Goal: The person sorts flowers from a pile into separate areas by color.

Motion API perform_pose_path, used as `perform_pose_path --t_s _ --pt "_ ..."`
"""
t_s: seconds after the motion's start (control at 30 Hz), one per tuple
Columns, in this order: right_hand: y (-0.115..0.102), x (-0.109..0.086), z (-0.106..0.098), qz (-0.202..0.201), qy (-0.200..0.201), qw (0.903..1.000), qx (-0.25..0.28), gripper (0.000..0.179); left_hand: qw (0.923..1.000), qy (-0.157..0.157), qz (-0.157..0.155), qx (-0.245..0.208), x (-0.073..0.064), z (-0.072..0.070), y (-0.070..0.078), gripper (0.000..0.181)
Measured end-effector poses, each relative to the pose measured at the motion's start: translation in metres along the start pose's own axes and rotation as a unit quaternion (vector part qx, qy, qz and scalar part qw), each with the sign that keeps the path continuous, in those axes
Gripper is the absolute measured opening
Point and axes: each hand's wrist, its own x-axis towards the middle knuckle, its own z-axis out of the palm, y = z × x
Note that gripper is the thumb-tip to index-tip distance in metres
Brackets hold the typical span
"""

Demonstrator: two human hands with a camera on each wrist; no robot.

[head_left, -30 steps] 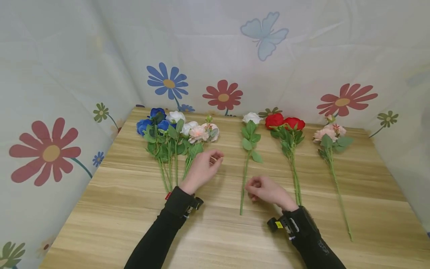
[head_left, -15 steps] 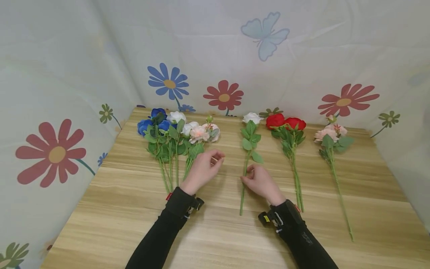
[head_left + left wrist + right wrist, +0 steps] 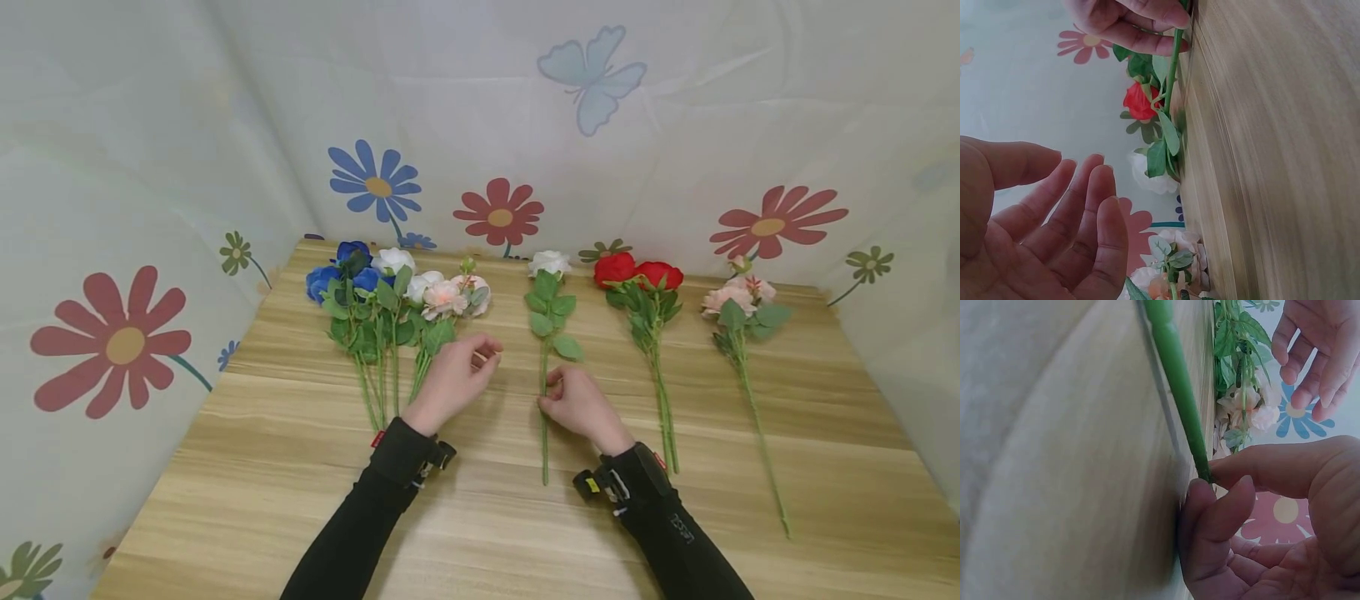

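Observation:
A single white rose (image 3: pixel 550 263) with green leaves lies in the middle of the table, its bloom toward the back. My right hand (image 3: pixel 581 406) pinches its green stem (image 3: pixel 1179 381) between thumb and fingers, low over the wood. To the left, my left hand (image 3: pixel 457 372) hovers with relaxed, slightly bent fingers, holding nothing; its palm and loose fingers (image 3: pixel 1100 212) show in the left wrist view. Beside and partly behind that hand lie pink flowers (image 3: pixel 444 298), white roses (image 3: pixel 393 261) and blue roses (image 3: pixel 322 282), their stems side by side.
Red roses (image 3: pixel 660 275) lie to the right of my right hand, stems toward me. Further right is a pale pink flower (image 3: pixel 731 298) with a long stem. A printed cloth (image 3: pixel 645 150) hangs behind the wooden table (image 3: pixel 480 517).
My right hand has moved left and forward and taken hold of the white rose's stem. The rose has shifted slightly, its bloom to the left. The left hand stays in place.

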Motion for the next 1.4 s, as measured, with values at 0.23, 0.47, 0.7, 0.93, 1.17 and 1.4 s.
perform_pose_path --t_s 0.23,0.47,0.7,0.93,1.17,1.4 --pt "0.000 0.000 0.000 -0.002 -0.004 1.0000 -0.001 0.031 1.0000 -0.003 0.005 0.001 0.000 0.001 0.000 0.020" --pt "0.001 -0.001 -0.001 0.007 -0.021 0.9997 0.005 0.031 0.9999 -0.012 0.004 0.004 -0.001 0.001 0.002 0.022" --pt "0.002 -0.003 -0.003 0.012 -0.019 0.9996 0.017 0.035 0.9998 -0.016 0.005 0.011 -0.001 0.002 0.002 0.023" --pt "-0.001 -0.005 -0.009 0.008 0.004 0.9997 0.023 0.035 0.9995 -0.013 0.010 0.026 -0.001 0.004 0.002 0.023" --pt "-0.002 -0.005 -0.009 -0.041 0.049 0.9969 0.045 0.030 0.9992 -0.005 -0.001 0.040 -0.003 0.003 0.005 0.023" --pt "-0.007 -0.004 -0.007 -0.054 0.076 0.9894 0.112 0.027 0.9983 0.011 -0.005 0.058 -0.002 0.001 0.007 0.021"
